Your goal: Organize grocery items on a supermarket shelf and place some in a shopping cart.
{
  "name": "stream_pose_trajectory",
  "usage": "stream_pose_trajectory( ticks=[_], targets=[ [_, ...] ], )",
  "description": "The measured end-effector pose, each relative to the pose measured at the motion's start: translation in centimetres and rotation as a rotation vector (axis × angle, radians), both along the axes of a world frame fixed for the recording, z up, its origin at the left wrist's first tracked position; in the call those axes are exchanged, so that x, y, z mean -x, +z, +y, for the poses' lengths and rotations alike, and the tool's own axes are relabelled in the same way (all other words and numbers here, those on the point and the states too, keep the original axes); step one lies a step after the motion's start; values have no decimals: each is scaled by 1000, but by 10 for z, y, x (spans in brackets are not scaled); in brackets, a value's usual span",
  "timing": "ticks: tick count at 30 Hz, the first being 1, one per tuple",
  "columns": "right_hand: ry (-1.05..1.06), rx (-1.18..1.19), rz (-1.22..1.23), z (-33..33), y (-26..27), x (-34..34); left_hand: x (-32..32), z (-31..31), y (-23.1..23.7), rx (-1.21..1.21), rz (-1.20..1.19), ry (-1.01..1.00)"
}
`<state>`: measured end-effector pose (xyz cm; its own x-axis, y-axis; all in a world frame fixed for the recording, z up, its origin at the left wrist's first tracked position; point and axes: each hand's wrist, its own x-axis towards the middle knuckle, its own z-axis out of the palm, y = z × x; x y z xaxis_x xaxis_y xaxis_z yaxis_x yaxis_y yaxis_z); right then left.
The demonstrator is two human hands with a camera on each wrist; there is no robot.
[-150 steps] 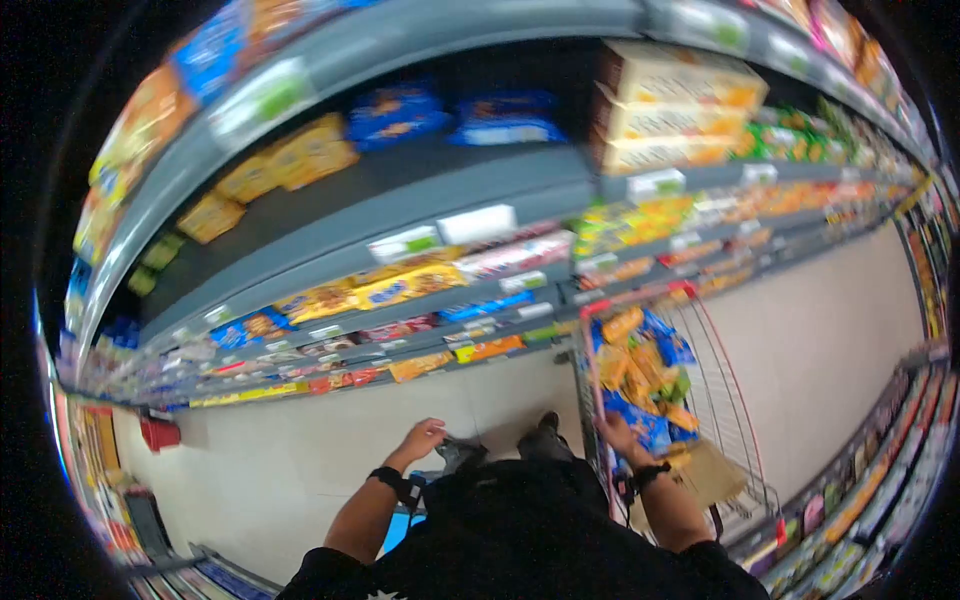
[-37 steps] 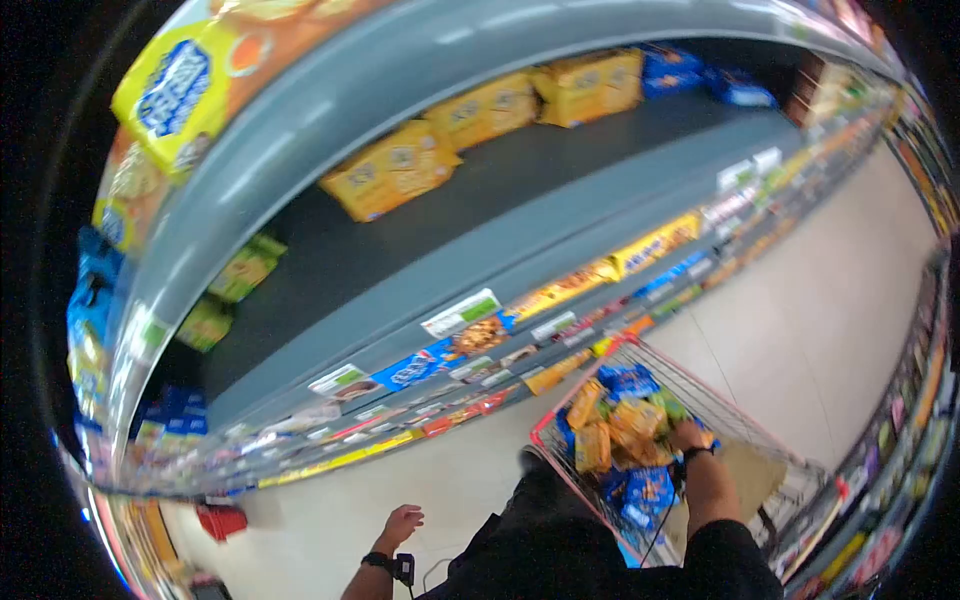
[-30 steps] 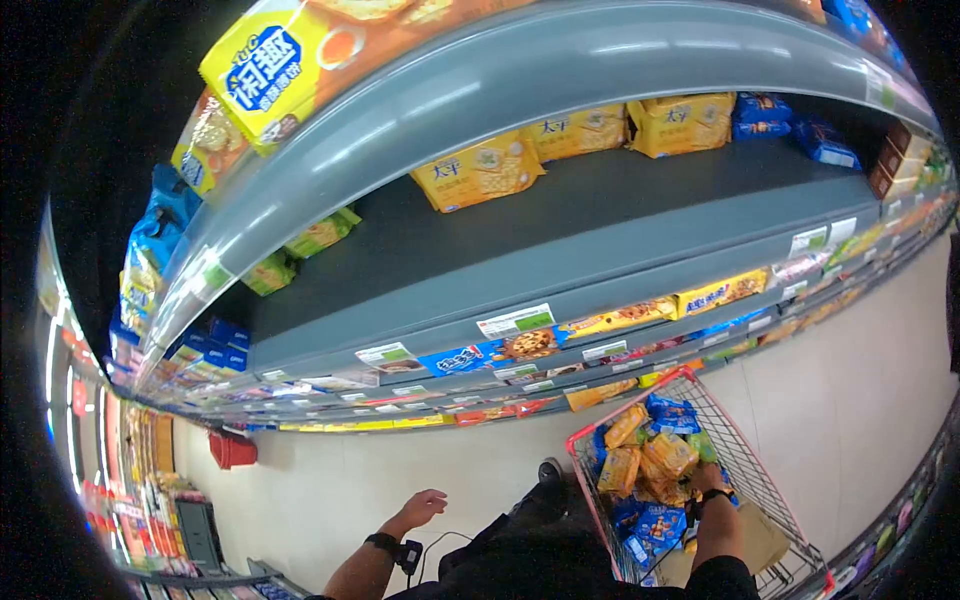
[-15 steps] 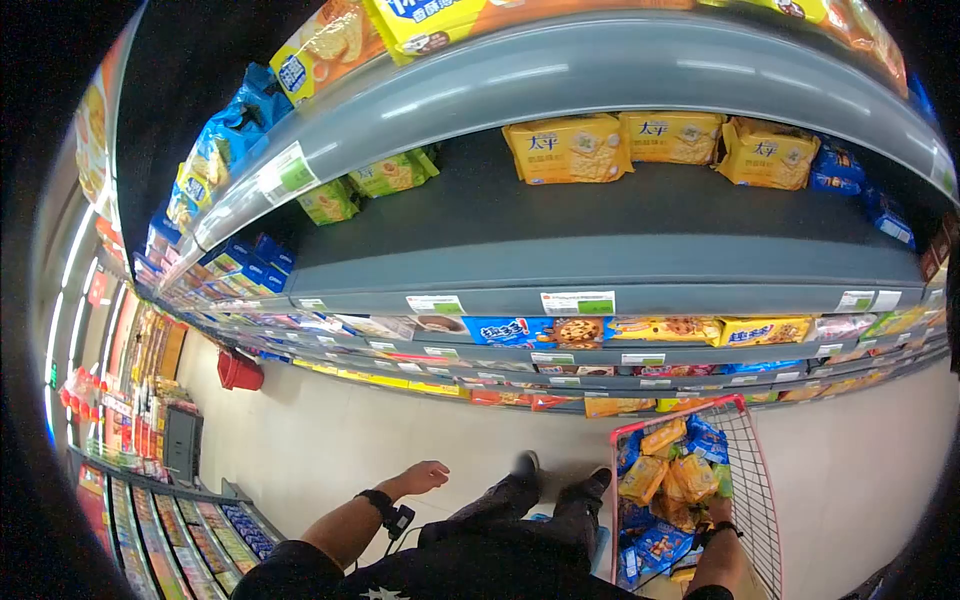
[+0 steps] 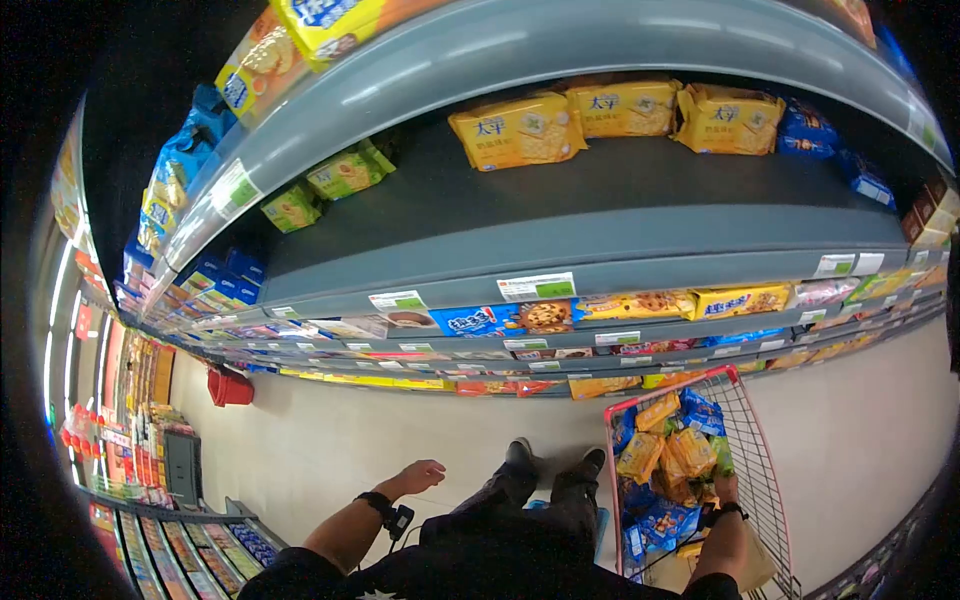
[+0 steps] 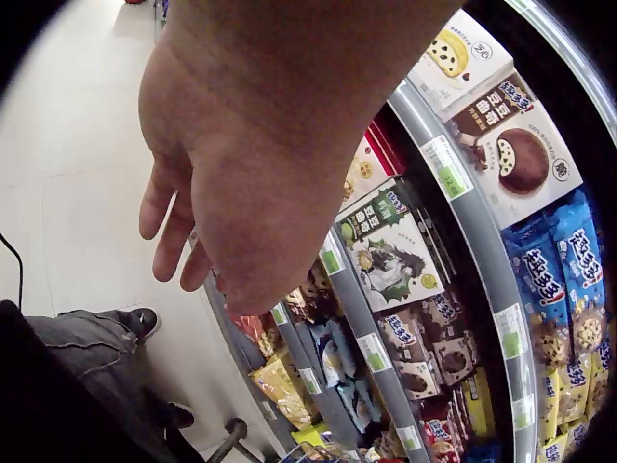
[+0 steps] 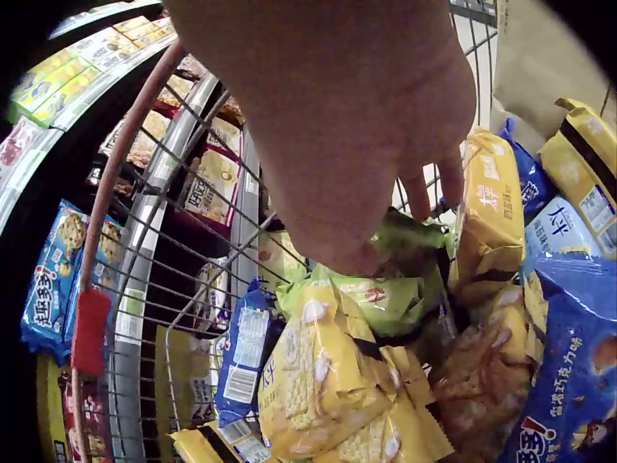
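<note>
My right hand (image 5: 727, 488) is down inside the shopping cart (image 5: 612, 470). In the right wrist view its thumb lies on a green cracker packet (image 7: 371, 297), and the fingers reach down on the packet's far side, gripping it. Yellow cracker packets (image 7: 313, 381) and blue cookie bags (image 7: 569, 357) are heaped around it. My left hand (image 5: 418, 478) hangs over the floor, fingers loosely bent, holding nothing. In the left wrist view that hand (image 6: 246, 183) is in front of the lower shelves.
A long grey shelf (image 5: 560, 215) runs ahead, carrying yellow packets (image 5: 520, 130) and green packets (image 5: 345, 172). Lower tiers hold cookie bags (image 5: 740, 300). A cardboard box (image 5: 757, 560) sits in the cart. A red bucket (image 5: 230, 387) stands on the floor at left.
Over the last seconds the head view has swung left along the shelf. The right hand went from the cart's side to the green packet among the heap; the left hand stayed free.
</note>
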<state>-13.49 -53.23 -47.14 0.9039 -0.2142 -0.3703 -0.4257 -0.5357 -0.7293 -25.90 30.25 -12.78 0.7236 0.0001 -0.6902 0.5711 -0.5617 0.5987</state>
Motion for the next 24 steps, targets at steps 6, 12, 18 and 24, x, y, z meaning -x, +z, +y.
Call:
stream_pose_trajectory(
  ticks=[6, 12, 18, 24],
  targets=[
    [-267, 176, 158, 38, 102, -12, -20, -4, 5, 12, -25, -30],
    [-172, 430, 154, 43, 118, -30, -27, -11, 14, -34, 16, -30],
    [-258, 417, -44, 45, 126, -31, -37, -24, 26, -17, 31, 4],
    [-342, 351, 122, 20, 61, -28, -40, -29, 32, -69, 4, -31]
  ],
)
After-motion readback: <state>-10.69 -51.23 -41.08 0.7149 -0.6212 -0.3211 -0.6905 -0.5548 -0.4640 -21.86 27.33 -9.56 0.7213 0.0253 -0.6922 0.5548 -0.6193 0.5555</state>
